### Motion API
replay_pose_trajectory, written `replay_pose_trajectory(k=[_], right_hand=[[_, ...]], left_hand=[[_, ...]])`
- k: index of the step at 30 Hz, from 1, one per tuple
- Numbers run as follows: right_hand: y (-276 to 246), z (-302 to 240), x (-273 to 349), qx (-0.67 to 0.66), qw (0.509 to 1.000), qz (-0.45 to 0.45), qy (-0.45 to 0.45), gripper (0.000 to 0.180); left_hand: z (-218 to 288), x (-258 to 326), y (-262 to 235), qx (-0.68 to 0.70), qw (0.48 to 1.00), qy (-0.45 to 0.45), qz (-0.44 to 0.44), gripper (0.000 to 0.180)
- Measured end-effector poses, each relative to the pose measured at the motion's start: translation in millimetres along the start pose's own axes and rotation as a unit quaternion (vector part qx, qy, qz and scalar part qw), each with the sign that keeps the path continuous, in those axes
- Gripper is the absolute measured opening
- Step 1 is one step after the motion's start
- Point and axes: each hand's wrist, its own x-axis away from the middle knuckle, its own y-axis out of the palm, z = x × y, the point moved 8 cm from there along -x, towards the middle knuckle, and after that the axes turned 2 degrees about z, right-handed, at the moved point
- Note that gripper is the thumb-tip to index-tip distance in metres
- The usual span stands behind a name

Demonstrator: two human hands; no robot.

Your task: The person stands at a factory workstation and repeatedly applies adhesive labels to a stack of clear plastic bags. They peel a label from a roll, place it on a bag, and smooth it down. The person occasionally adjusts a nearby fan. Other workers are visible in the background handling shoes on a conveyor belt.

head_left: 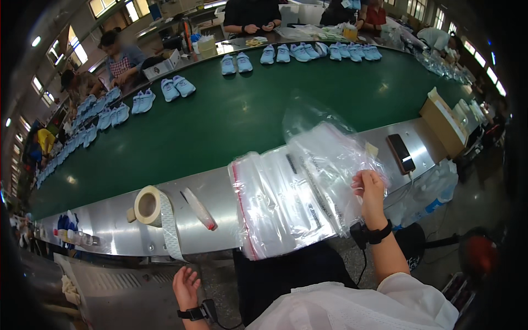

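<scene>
My right hand [369, 190] has its fingers curled at the right edge of a clear plastic bag [324, 159], the topmost of a fanned pile. More clear plastic bags [269, 203] with a red strip along one side lie under it and overhang the table's front edge. My left hand [186, 283] hovers below that edge at the lower left, fingers apart, holding nothing. Nearest to it hangs the loose strip from a roll of white labels [165, 206]. Between roll and bags lies a slim translucent tool [197, 208] with a red end.
A green conveyor belt [220, 121] runs beyond the metal ledge [121, 231], carrying rows of light blue shoes [176, 88]. A phone [401, 153] and an open cardboard box [444, 124] are at the right. Several people [253, 16] work along the far side.
</scene>
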Motion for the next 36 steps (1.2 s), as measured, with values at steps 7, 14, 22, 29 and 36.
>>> replay_pose_trajectory(k=[7,14,22,29,36], right_hand=[[-91,18,1,0.201,0.969,0.101,-0.104,0.012],[54,-7,112,0.192,0.943,-0.228,-0.15,0.01],[220,10,244,0.156,0.712,-0.668,-0.148,0.017],[224,33,248,0.167,0.676,-0.717,0.026,0.014],[220,40,230,0.125,0.761,-0.634,0.06,0.011]], left_hand=[[-5,-81,-30,-0.343,0.892,0.294,-0.002,0.042],[-10,-4,49,-0.196,0.971,0.037,-0.129,0.02],[26,71,121,0.073,0.976,-0.034,-0.203,0.02],[41,56,127,0.087,0.983,0.014,-0.161,0.018],[88,110,119,-0.293,0.853,0.428,0.065,0.041]])
